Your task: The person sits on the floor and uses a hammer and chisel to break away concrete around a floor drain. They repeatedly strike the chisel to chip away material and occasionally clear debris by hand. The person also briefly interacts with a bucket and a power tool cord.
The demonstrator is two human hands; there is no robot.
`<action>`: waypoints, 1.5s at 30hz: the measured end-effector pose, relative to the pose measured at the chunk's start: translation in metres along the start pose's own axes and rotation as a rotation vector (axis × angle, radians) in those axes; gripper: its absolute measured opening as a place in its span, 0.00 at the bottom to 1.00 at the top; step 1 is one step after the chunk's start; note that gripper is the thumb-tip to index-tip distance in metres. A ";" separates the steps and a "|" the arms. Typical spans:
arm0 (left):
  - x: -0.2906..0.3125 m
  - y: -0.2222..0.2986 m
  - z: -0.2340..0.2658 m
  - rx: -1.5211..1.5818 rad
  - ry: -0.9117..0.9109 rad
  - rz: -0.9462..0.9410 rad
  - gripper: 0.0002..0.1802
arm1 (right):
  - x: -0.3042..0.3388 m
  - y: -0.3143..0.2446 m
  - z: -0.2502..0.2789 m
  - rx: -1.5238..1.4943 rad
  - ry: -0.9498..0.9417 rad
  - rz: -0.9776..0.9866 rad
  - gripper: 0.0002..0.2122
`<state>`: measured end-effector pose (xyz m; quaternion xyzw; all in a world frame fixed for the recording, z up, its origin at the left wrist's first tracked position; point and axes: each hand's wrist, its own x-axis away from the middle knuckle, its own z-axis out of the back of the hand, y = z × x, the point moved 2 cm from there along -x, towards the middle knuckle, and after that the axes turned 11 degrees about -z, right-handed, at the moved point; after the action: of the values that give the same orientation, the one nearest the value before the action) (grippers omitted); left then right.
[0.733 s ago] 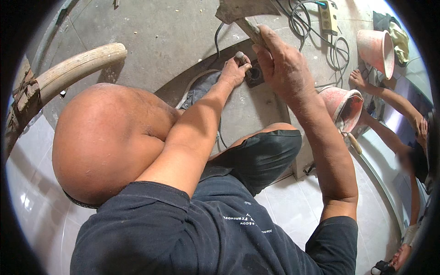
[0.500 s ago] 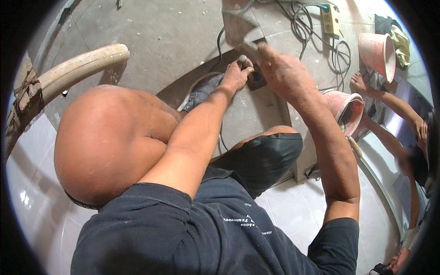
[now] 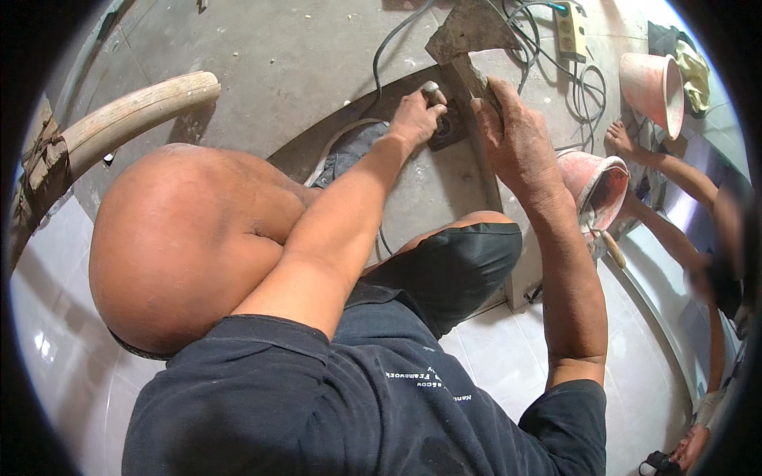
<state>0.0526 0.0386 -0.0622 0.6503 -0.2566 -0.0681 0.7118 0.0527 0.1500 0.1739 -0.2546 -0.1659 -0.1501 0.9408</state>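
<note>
Clenches the right grip (image 3: 522,147) around the worn wooden handle (image 3: 479,79) of a broad, flared, grey-brown metal hatchet-like tool (image 3: 470,36), raised so as to sit beyond the fingers, near the upper edge of the view. Closes the left grip (image 3: 413,119) around a short, grey, round-topped rod (image 3: 429,87), leaving only its upper end exposed above the fist. Holds hatchet-like tool and rod apart, the former up and to the right of the latter. Has a dark, square plate with a round middle (image 3: 446,131) just beside the left grip, low over the grey concrete floor (image 3: 270,40). Cannot tell about contact between plate and hidden lower end of rod. Shows a grey-blue, pale-edged shoe (image 3: 351,155) near the left wrist. Has, just past the right wrist, a pinkish-white plastic bucket (image 3: 575,168) with mouth facing right, near a brown wooden tool handle (image 3: 613,249). Includes farther up a second pinkish plastic bucket (image 3: 641,89) beside a crumpled, pale-green cloth (image 3: 693,75), plus a pale-yellow, rectangular power strip (image 3: 569,33) near looped black cables (image 3: 587,103). Shows at left a thick, curved, pale wooden pole (image 3: 143,113).
</note>
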 end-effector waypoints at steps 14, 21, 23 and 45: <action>-0.004 -0.019 0.000 -0.083 -0.022 0.138 0.04 | 0.009 0.021 -0.001 0.076 -0.066 -0.031 0.13; 0.002 -0.017 0.005 -0.040 -0.054 0.178 0.07 | 0.003 0.020 -0.007 0.124 -0.105 -0.027 0.13; 0.003 -0.021 0.005 -0.004 -0.050 0.140 0.09 | -0.001 0.008 -0.003 0.142 -0.081 0.035 0.13; 0.014 -0.002 0.004 0.008 0.051 0.053 0.06 | -0.027 -0.006 -0.014 0.432 -0.265 0.069 0.11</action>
<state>0.0629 0.0288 -0.0600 0.6477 -0.2558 -0.0315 0.7169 0.0294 0.1430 0.1545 -0.0703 -0.3070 -0.0444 0.9481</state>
